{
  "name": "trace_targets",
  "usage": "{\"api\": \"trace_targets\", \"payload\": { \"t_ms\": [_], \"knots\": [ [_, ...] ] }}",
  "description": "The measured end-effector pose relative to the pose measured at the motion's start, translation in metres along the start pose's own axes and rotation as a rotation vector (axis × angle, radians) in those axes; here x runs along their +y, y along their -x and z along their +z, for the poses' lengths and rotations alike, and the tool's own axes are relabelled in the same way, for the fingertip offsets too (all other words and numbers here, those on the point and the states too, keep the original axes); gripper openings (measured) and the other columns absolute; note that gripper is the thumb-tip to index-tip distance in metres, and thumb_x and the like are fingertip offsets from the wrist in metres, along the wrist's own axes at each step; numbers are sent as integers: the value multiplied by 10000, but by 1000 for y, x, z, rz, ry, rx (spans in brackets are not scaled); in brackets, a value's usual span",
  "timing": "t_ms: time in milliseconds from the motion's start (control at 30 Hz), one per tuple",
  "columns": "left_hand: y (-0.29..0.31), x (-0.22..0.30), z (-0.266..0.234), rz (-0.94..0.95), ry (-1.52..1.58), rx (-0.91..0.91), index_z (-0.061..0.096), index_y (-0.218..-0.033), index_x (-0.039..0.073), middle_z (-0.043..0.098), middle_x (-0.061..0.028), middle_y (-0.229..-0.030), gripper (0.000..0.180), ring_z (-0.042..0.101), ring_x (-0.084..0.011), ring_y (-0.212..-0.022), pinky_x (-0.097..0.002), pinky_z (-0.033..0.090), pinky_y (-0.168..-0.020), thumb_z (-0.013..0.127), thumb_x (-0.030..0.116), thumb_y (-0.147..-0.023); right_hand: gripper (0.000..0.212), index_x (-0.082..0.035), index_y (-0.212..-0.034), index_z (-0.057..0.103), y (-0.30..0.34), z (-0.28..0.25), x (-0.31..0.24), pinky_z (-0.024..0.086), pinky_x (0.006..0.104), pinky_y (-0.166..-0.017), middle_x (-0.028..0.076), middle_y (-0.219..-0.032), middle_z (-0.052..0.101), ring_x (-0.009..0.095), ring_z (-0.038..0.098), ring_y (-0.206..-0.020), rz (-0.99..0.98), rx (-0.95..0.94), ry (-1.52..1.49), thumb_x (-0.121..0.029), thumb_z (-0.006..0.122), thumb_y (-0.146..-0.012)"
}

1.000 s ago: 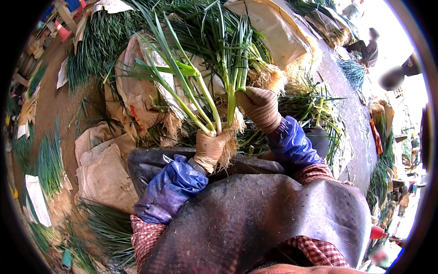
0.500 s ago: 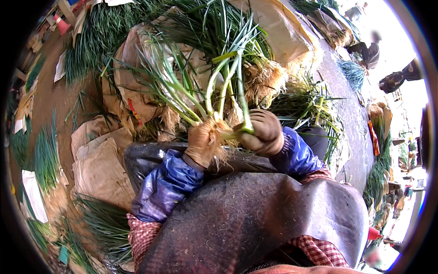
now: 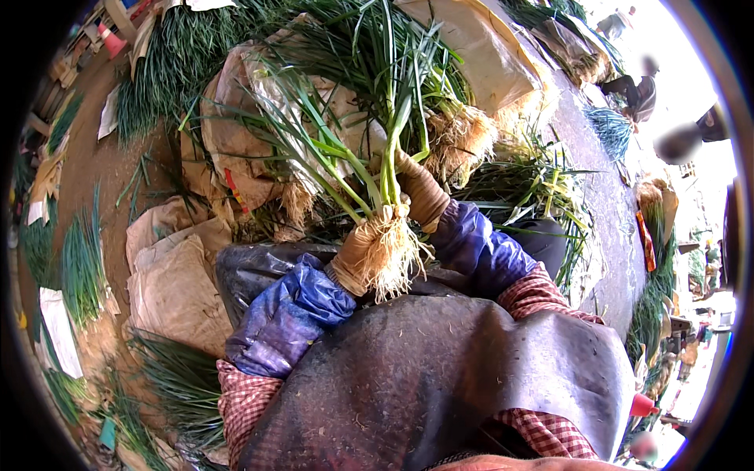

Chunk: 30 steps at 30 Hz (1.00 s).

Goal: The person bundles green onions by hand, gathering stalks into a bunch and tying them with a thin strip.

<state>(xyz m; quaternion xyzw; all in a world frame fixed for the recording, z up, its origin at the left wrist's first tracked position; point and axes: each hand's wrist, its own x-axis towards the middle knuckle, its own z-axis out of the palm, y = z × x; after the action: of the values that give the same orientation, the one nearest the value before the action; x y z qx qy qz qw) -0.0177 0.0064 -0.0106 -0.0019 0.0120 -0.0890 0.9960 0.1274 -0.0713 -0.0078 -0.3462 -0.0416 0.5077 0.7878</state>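
Observation:
A bunch of spring onions stands in front of me, green leaves pointing away and pale stringy roots hanging toward my apron. My left hand, in a tan glove, is closed round the bunch just beside the roots. Farther up, my right hand, also gloved, is closed at the pale stalks from their right side; the stalks partly hide its fingers. Just beyond lies a larger heap of spring onions with thick tan roots. Loose trimmed leaves are piled right of my right hand.
A dark, dirt-flecked apron covers my lap. Tan sacks lie on the floor at left. More bundles of spring onions stand far left, and others lie near my left elbow. People are at far right.
My right hand has moved away from me and slightly left, from the stalk bases up along the stalks. The bunch's roots now hang clear toward me, its stalks drawn closer together.

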Motion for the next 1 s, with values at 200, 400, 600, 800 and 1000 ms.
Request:
{"api": "trace_targets", "payload": {
  "t_ms": [200, 400, 600, 800, 1000],
  "knots": [
    [-1, 5, -12, -47, -105, 5, 539, -1206, -16, 650, -87, -915, 335, 646, -148, -740, -258, 554, -633, 570, 206, -958, 220, -29, -897, 655, 9, -9, 6, 395, 198, -353, 54, -662, 642, 117, 588, -471, 133, 236, 205, -245, 618, -874],
    [-8, 0, -31, 89, -154, 340, 592, -1100, -42, 652, -91, -881, 231, 653, -183, -765, -294, 560, -704, 594, 120, -935, 107, -67, -915, 674, 20, -29, 16, 495, 290, -633, 39, -764, 657, 169, 603, -668, -268, -45, 1125, -138, 600, -885],
    [-3, -1, -24, 163, -367, 436, 605, -1032, -23, 646, -106, -866, 151, 657, -204, -735, -310, 563, -658, 610, 43, -896, 172, -21, -668, 589, 34, -42, -2, 457, 328, -475, 107, -572, 543, 227, 539, -514, -151, -197, 2165, -103, 507, -795],
    [1, -1, -29, 38, -275, 234, 586, -1063, -8, 631, -103, -884, 177, 647, -199, -782, -312, 556, -693, 590, 11, -887, 295, -33, -611, 596, 40, -85, 27, 422, 432, -447, 140, -530, 530, 315, 509, -450, -902, -52, 3009, -270, 582, -787],
    [3, 9, 7, 105, -313, 269, 600, -1050, -17, 634, -78, -877, 188, 647, -193, -796, -310, 554, -743, 597, -21, -863, 253, -81, -826, 729, 60, -96, 16, 523, 437, -580, 138, -680, 663, 294, 675, -677, 463, -183, 2429, -313, 651, -761]
  ]
}}
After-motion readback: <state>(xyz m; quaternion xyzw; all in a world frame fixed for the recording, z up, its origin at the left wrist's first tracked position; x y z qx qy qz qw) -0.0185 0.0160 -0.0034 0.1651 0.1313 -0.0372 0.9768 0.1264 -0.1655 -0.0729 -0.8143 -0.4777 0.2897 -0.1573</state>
